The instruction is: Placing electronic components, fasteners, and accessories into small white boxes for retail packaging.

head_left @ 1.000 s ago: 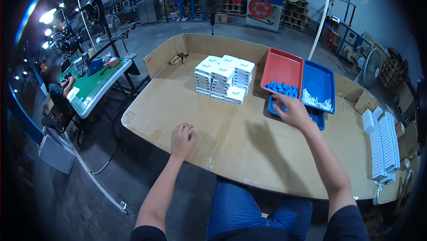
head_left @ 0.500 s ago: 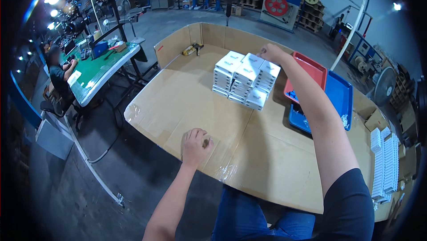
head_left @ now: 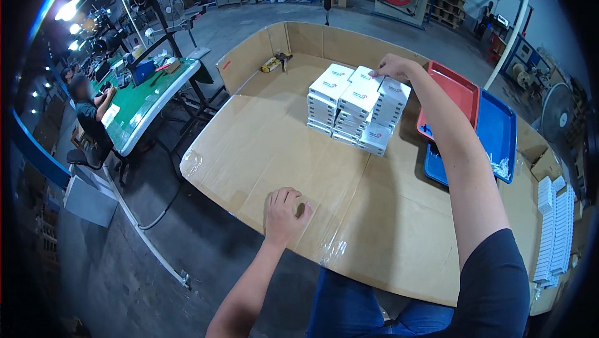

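A block of small white boxes (head_left: 360, 96), stacked in several columns, stands on the cardboard-covered table ahead of me. My right hand (head_left: 395, 66) reaches over its far right part. Its bent fingertips touch a white box at the top, and the hand itself hides part of that back corner. Close to the table's near edge, my left hand (head_left: 287, 216) rests on the cardboard (head_left: 249, 151) with fingers apart and nothing in it.
Right of the stack, a red tray (head_left: 469, 91) overlaps blue trays (head_left: 506, 135) holding small pieces. Rows of white boxes (head_left: 555, 232) line the far right. A yellow-and-black tool (head_left: 274, 63) lies at the back left. A person (head_left: 93, 107) sits at a green table (head_left: 140, 98).
The view has shifted, so the table and stack sit slightly further right. My right hand stays at the stack's back right, its fingers now bent down onto the box tops. The left hand has barely moved.
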Demonstrator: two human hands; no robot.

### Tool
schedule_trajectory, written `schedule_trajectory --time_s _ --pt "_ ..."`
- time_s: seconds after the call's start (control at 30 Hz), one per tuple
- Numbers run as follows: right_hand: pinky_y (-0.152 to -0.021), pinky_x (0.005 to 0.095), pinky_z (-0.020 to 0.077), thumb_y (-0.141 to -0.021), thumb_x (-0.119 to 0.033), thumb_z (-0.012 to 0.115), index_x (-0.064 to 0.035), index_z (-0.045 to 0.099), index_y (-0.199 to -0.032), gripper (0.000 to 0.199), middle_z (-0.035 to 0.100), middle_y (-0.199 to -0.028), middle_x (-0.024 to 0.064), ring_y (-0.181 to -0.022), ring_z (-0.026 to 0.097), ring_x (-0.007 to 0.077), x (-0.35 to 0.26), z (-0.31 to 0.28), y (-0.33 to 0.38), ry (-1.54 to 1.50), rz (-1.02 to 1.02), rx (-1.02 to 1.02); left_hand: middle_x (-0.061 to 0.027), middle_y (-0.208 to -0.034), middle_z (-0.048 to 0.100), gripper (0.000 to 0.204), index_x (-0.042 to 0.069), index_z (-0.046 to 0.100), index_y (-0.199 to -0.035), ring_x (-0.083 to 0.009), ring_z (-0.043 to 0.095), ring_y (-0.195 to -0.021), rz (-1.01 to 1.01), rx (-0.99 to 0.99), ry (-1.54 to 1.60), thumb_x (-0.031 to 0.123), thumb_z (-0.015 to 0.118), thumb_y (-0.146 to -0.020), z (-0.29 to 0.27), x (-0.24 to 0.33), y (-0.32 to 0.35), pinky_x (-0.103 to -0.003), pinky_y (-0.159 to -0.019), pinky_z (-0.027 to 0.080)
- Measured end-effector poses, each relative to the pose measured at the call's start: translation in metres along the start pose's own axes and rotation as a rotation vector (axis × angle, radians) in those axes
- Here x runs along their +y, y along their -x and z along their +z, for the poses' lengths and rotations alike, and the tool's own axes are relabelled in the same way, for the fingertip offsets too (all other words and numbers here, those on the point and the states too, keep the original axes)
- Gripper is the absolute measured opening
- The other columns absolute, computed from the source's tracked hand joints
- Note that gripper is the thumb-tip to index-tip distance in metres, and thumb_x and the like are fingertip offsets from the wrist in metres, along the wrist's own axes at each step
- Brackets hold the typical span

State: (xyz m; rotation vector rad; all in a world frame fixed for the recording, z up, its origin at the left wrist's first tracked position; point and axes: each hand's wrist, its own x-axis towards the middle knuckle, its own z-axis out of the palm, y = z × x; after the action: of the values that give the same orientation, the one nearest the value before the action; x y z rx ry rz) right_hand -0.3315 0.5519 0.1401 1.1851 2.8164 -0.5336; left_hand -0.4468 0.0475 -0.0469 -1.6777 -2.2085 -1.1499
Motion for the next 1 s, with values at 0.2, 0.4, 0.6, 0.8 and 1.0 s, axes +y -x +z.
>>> schedule_trajectory --time_s 0.2,0.4,0.6,0.8,1.0 --pt "-0.093 0.0437 0.0536 -0.086 -0.058 0.079 0.0029 0.077 -0.116 0.068 0.076 -0.112 0.0187 -0.108 0.07 0.0312 0.021 0.003 -0.009 -0.089 0.027 0.077 -0.0107 -0.105 0.065 0.026 0.006 0.067 -0.099 -0.0317 0.06 -0.107 0.014 0.004 0.006 0.02 0.077 -0.08 0.011 -0.001 -0.002 -0.044 -0.095 0.047" --pt "-0.089 0.0438 0.0535 -0.082 -0.06 0.082 0.0037 0.079 -0.111 0.07 0.076 -0.108 0.0188 -0.104 0.072 0.0322 -0.004 0.012 0.004 -0.195 0.092 -0.018 -0.0099 -0.105 0.065 0.027 0.006 0.067 -0.099 -0.0307 0.06 -0.108 -0.013 -0.002 -0.028 0.022 0.077 -0.081 0.003 -0.005 0.006 -0.045 -0.096 0.047" --pt "-0.084 0.0431 0.054 -0.081 -0.062 0.082 -0.0006 0.081 -0.107 0.067 0.077 -0.105 0.0163 -0.098 0.073 0.0299 0.011 0.011 0.001 -0.155 0.087 0.015 -0.0119 -0.103 0.065 0.024 0.005 0.066 -0.098 -0.0327 0.061 -0.103 0.033 0.03 -0.027 0.018 0.076 -0.081 0.008 0.0 0.0 -0.044 -0.092 0.049" --pt "-0.082 0.0431 0.0552 -0.085 -0.061 0.08 -0.0008 0.081 -0.107 0.064 0.077 -0.102 0.0161 -0.094 0.073 0.0283 0.005 0.019 0.005 -0.22 0.08 0.046 -0.0107 -0.103 0.065 0.025 0.005 0.066 -0.099 -0.0314 0.061 -0.104 0.003 0.006 -0.035 0.019 0.076 -0.081 0.004 -0.004 0.004 -0.044 -0.094 0.047" --pt "-0.076 0.038 0.0567 -0.086 -0.05 0.083 0.005 0.078 -0.102 0.058 0.075 -0.093 0.0165 -0.087 0.073 0.026 0.021 0.02 0.003 -0.454 0.039 0.156 -0.0097 -0.104 0.065 0.026 0.006 0.066 -0.099 -0.0302 0.061 -0.105 0.013 -0.002 -0.038 0.021 0.077 -0.081 0.008 -0.001 0.001 -0.044 -0.095 0.046"
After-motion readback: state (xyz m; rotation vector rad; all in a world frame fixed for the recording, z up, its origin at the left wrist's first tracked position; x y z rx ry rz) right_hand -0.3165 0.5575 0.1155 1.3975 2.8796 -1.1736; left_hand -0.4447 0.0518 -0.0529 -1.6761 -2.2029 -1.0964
